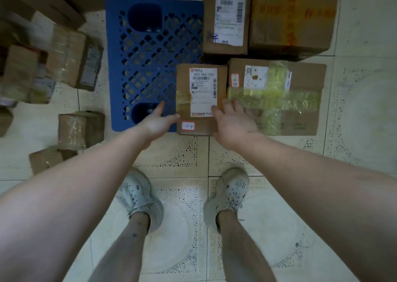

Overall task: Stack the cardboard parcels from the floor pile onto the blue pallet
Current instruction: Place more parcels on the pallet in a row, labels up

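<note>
At 11 o'clock of view: blue pallet (139,56), lattice top showing, two dark recesses in it. Over its 4 o'clock corner: small parcel (200,101), lying flat, white shipping label up, yellowish tape at the left edge. Just beside, at 3 o'clock of it: taped parcel (300,109), wider, crossed with yellow tape. At 12 to 1 o'clock of small parcel: labelled parcel (225,17) and big box (294,17), side by side. Cannot tell whether these three rest on pallet, since its right part is hidden.

Left hand (158,123): wide, fingers straight, thumb tip against small parcel's 8 o'clock edge, index out over the lattice, gripping nothing. Right hand (233,122): wide, palm down, fingers spread, laid across small parcel's 4 o'clock edge and onto taped parcel, curled round nothing.

At 9 o'clock of view: floor pile (73,58), several cardboard parcels on tiled floor (182,228), blurred, some taped, near pallet's 9 o'clock side. At 6 o'clock: two pale shoes (139,198), toes toward pallet.
</note>
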`<action>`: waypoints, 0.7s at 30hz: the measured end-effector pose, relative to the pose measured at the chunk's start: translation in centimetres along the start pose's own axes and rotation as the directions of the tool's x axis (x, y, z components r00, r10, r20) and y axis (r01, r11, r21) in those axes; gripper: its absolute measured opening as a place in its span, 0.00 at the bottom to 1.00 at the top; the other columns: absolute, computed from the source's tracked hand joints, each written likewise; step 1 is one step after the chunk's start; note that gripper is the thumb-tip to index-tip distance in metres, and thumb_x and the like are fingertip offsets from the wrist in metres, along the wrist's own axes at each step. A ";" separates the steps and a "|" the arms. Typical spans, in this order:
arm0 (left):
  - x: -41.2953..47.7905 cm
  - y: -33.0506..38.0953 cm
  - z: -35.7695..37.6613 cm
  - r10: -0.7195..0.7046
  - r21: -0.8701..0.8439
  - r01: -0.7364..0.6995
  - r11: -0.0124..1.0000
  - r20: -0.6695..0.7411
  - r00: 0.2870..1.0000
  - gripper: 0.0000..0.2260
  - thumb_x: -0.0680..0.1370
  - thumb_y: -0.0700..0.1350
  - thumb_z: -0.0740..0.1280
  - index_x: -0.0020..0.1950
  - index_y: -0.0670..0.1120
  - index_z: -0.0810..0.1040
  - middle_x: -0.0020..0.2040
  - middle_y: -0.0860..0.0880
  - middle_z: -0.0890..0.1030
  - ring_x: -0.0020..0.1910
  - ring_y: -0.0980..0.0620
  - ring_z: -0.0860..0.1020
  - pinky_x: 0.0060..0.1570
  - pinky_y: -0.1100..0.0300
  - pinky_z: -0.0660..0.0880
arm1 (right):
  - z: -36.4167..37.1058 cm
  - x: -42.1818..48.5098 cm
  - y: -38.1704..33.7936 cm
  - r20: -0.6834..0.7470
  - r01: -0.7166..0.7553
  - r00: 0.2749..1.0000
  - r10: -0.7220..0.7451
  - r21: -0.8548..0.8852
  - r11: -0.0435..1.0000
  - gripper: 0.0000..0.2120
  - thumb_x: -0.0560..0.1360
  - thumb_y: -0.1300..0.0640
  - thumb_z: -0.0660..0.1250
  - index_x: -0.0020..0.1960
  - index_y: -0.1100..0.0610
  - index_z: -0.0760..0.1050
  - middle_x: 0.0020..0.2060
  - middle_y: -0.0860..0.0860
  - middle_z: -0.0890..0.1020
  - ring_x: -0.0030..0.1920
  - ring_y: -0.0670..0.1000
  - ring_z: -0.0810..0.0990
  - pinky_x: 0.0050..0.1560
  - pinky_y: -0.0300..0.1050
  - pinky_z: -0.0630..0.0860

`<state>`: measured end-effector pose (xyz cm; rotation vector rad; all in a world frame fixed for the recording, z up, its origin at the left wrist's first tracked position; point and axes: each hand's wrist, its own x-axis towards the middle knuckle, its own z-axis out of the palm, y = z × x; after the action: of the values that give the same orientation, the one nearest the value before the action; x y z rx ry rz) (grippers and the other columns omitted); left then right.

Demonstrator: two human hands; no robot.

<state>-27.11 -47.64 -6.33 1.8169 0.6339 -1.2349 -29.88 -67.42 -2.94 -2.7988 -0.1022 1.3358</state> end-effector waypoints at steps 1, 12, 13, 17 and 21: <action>-0.8 0.2 -1.1 0.017 0.021 -0.017 1.000 -0.012 1.000 0.35 0.78 0.55 0.64 0.79 0.55 0.48 0.78 0.50 0.57 0.75 0.47 0.60 0.72 0.50 0.60 | -0.9 -0.5 -0.5 -0.003 -0.002 1.000 0.002 0.004 1.000 0.34 0.78 0.55 0.63 0.78 0.51 0.49 0.78 0.54 0.49 0.77 0.61 0.48 0.74 0.59 0.51; -21.9 -1.4 -14.4 0.084 0.252 -0.066 0.965 -0.062 0.994 0.32 0.78 0.54 0.64 0.78 0.54 0.53 0.77 0.49 0.59 0.74 0.46 0.61 0.71 0.49 0.59 | -11.6 -16.7 -11.7 -0.029 -0.066 0.997 0.069 0.094 0.993 0.27 0.78 0.46 0.61 0.75 0.52 0.60 0.74 0.54 0.62 0.75 0.57 0.56 0.74 0.59 0.49; -24.3 -2.0 -15.6 0.078 0.250 -0.057 0.967 -0.075 0.994 0.32 0.78 0.54 0.65 0.78 0.55 0.53 0.77 0.49 0.59 0.74 0.46 0.61 0.71 0.48 0.60 | -12.5 -18.4 -13.0 -0.021 -0.061 0.998 0.064 0.125 0.990 0.27 0.78 0.45 0.61 0.75 0.52 0.61 0.74 0.54 0.63 0.75 0.56 0.56 0.74 0.59 0.50; -32.4 -3.5 -19.3 0.041 0.160 -0.017 0.987 -0.148 0.988 0.30 0.79 0.52 0.64 0.78 0.52 0.55 0.77 0.47 0.60 0.73 0.45 0.63 0.70 0.47 0.62 | -15.4 -23.3 -16.4 0.015 -0.042 0.999 0.040 0.186 0.982 0.27 0.78 0.44 0.60 0.74 0.52 0.61 0.72 0.53 0.65 0.73 0.56 0.61 0.72 0.55 0.59; -40.3 -6.0 -21.9 0.005 0.000 -0.005 1.000 -0.284 0.959 0.29 0.80 0.50 0.63 0.78 0.50 0.55 0.77 0.45 0.59 0.74 0.44 0.62 0.70 0.48 0.60 | -18.8 -27.9 -19.3 0.030 0.031 0.999 -0.038 0.201 0.979 0.27 0.79 0.44 0.61 0.74 0.53 0.61 0.70 0.54 0.67 0.68 0.58 0.68 0.65 0.54 0.70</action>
<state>-36.44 -24.18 32.47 2.0132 0.7871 -0.9764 -33.58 -50.45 31.77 -2.5975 -0.0159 1.3059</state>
